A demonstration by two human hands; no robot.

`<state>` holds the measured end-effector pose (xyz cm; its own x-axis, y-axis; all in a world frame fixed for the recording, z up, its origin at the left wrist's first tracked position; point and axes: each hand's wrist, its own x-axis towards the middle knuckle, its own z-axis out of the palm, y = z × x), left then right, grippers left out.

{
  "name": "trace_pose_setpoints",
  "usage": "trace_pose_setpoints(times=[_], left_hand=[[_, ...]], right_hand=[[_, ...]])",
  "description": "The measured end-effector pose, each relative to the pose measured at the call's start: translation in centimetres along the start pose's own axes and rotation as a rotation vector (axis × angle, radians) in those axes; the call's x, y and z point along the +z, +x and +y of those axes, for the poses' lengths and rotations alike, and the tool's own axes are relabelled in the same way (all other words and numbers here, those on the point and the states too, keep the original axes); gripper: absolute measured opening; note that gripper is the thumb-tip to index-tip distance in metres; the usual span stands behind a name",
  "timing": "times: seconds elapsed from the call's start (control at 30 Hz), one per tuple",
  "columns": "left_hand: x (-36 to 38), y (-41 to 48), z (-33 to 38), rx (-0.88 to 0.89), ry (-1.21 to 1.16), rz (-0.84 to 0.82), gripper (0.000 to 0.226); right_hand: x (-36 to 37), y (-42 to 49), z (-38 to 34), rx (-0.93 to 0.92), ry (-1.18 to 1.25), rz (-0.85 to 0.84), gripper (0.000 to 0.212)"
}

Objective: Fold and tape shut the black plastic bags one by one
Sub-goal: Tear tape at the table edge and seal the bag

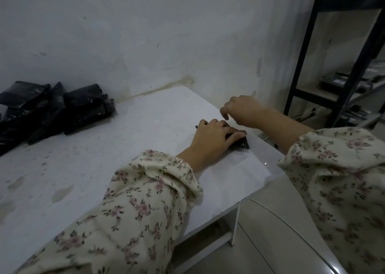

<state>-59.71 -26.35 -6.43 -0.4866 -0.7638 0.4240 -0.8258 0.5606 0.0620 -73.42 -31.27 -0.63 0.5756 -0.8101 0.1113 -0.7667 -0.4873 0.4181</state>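
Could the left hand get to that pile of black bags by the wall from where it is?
Probably yes: only bare table lies between the left hand and the pile of black bags, though it now presses on a small black bag.

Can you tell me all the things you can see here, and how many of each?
black plastic bags: one pile of several, black, far left of the table
small black bag: one, black, near the table's right edge
table: one, white and stained, against the wall
wall: one, whitish, behind the table
shelf rack: one, black frame, right of the table
sleeves: two, cream with pink flowers
left hand: one, rests on the small black bag
right hand: one, raised beyond it, fingers hanging curled, nothing seen in them
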Motion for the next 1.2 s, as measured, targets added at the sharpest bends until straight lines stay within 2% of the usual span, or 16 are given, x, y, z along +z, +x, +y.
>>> trace_pose_setpoints(times=[0.13,0.23,0.3,0.37,0.5,0.63,0.77,0.97,1.1,1.2], left_hand=[[-0.5,1.6,0.7,-0.449,-0.414,0.027,0.023],[-0.7,3.1,0.7,-0.669,-0.506,-0.032,0.03],[-0.7,4.0,0.8,-0.675,-0.453,-0.111,0.038],[-0.6,4.5,1.1,-0.649,-0.466,-0.137,0.035],[-0.2,4.9,1.7,-0.687,-0.52,-0.059,0.019],[0.2,5.0,1.8,-0.716,-0.567,0.008,0.027],[0.3,5.1,1.6,-0.712,-0.525,-0.039,0.033],[0.8,5.1,1.6,-0.712,-0.502,0.009,0.011],[0.9,5.1,1.5,-0.676,-0.479,-0.015,0.015],[0.9,5.0,1.5,-0.662,-0.492,0.0,0.008]], right_hand=[[0.0,-0.4,-0.2,0.051,0.139,0.013,0.038],[0.0,-0.5,0.0,0.111,0.213,0.029,0.04],[0.1,-0.6,0.4,0.115,0.216,0.033,0.04],[0.2,-0.7,0.7,0.112,0.19,0.053,0.039],[0.7,-0.7,1.3,0.067,0.095,0.101,0.037],[0.9,-0.9,1.5,0.05,0.082,0.114,0.036],[1.1,-0.9,1.4,0.023,0.038,0.135,0.033],[1.2,-0.8,1.0,0.054,0.011,0.155,0.031],[1.7,-0.8,0.9,0.14,0.174,0.137,0.036],[2.8,-0.8,1.1,0.235,0.559,0.1,0.042]])
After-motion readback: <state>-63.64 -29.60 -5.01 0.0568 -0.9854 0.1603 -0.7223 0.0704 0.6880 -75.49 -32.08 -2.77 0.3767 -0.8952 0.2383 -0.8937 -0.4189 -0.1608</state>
